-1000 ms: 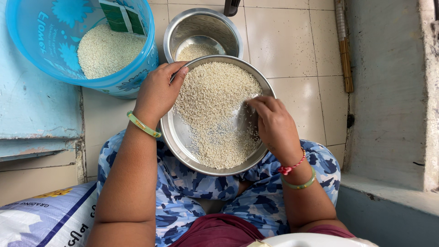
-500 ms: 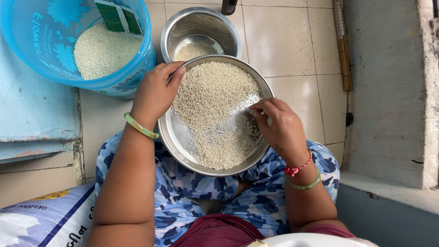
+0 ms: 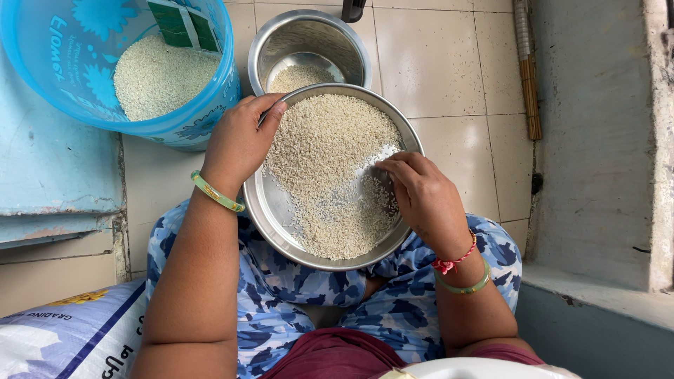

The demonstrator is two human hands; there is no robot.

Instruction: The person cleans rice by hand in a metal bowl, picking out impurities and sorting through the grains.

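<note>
Two hands are sorting rice on a plate over a lap.

One blue bucket (image 3: 210, 105), the biggest thing, is sitting on the floor (image 3: 435, 63) close by, holding rice. One round metal plate (image 3: 270, 210) is resting on the lap, so both hands are reaching it easily. One small metal pot (image 3: 309, 35) is waiting just behind the plate. The left hand (image 3: 235, 144) is gripping the plate's rim, likely keeping it steady. The right hand (image 3: 421, 196) is holding nothing; its bent fingers are pushing the rice (image 3: 330, 151) aside, clearing a bare patch.
</note>
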